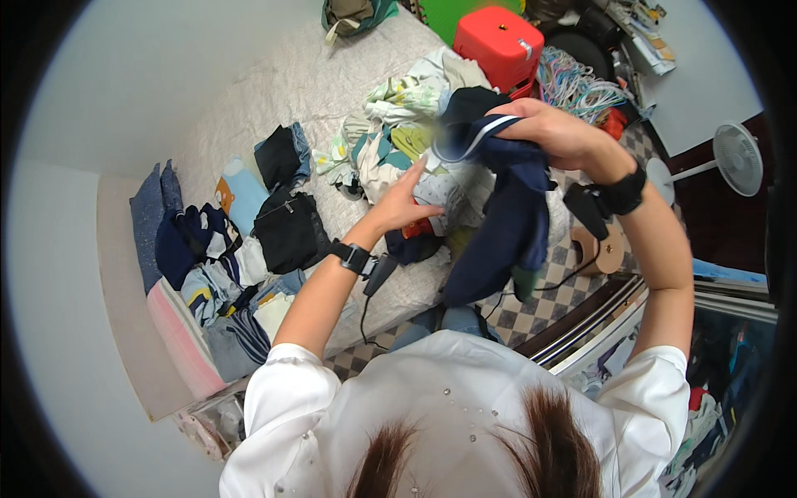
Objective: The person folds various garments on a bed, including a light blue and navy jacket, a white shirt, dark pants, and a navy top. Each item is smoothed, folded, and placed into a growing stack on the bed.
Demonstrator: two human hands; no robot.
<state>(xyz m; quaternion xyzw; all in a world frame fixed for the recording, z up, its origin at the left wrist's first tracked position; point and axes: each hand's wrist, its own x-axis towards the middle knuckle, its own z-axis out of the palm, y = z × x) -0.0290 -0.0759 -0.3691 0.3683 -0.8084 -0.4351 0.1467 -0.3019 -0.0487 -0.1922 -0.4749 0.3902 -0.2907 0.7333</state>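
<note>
My right hand grips the white-striped edge of a navy blue garment, which hangs down over the front of the bed. My left hand is held with thumb and fingers apart, left of the garment, and nothing shows between them. Behind both hands a loose heap of clothes in white, green and grey lies on the bed. Folded black clothing, a folded black piece with denim and a light blue garment lie to the left. The part of the navy garment nearest the left hand is blurred.
A red plastic stool stands beyond the heap, with a bundle of hangers beside it. Stacked clothes lie at the bed's left end. On the right are a white fan, a round wooden object and a metal-edged cabinet.
</note>
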